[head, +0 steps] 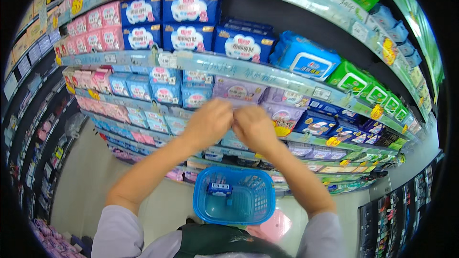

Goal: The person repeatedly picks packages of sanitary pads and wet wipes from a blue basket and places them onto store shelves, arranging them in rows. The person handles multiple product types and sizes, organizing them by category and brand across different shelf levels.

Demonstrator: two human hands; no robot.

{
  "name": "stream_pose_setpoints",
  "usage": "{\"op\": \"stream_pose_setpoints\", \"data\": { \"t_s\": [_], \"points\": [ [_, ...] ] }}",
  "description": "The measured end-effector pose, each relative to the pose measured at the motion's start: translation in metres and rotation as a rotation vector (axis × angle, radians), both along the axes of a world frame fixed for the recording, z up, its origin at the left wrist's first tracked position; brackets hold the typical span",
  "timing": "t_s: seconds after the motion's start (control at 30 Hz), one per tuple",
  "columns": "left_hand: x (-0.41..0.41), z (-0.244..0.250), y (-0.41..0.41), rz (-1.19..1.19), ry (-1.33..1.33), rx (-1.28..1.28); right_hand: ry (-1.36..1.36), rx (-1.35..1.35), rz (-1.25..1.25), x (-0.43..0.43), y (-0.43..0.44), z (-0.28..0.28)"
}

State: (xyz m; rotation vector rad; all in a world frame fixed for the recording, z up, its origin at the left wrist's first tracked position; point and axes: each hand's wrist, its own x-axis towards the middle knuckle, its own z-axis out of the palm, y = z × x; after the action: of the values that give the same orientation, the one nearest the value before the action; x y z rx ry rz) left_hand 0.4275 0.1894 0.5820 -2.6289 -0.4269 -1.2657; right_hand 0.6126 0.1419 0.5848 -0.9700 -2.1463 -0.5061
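Note:
My left hand (211, 120) and my right hand (255, 126) meet at the fingertips in front of the shelves, both blurred by motion. Whether something small is pinched between them cannot be made out. Right behind them sit lilac packs of sanitary pads (238, 89), partly covered by my fingers. Light-blue packs (196, 95) stand to the left of my left hand. A lilac pack with a yellow price tag (284, 129) in front of it is just right of my right hand. Below my arms is a blue plastic shopping basket (270, 200), holding one dark-blue pack (219, 189).
Dark-blue packs (190, 37) and blue wet-wipe packs (304, 57) fill the shelf above, with green wipe packs (353, 79) farther right. Price-rail edges (218, 61) jut out along each shelf. More stocked shelving (32, 143) stands at left. A pink patch (276, 225) shows on the floor.

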Motion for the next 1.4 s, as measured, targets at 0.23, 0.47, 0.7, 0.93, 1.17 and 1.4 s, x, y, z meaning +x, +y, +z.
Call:
{"op": "stream_pose_setpoints", "data": {
  "t_s": [0.23, 0.47, 0.7, 0.93, 1.17, 1.4],
  "points": [
    [-0.017, -0.263, -0.042, 0.132, 0.546, -0.788, -0.113, -0.762, -0.120, 0.026, -0.048, -0.269],
    [0.002, -0.412, -0.052, 0.417, 0.717, -1.038, 0.110, -1.338, -0.446, 0.052, -0.066, -0.423],
    [0.037, -0.500, -0.046, 0.566, 0.765, -1.393, 0.030, -1.375, -0.478, 0.034, -0.051, -0.523],
    [0.042, -0.542, -0.052, 0.618, 0.629, -1.616, 0.505, -1.642, -0.550, 0.032, -0.053, -0.554],
    [0.017, -0.463, -0.065, 0.436, 0.613, -1.516, 0.508, -1.403, -0.442, 0.050, -0.079, -0.469],
    [0.021, -0.295, -0.077, 0.341, 0.587, -1.227, 0.439, -1.097, -0.438, 0.041, -0.093, -0.295]
  ]
}}
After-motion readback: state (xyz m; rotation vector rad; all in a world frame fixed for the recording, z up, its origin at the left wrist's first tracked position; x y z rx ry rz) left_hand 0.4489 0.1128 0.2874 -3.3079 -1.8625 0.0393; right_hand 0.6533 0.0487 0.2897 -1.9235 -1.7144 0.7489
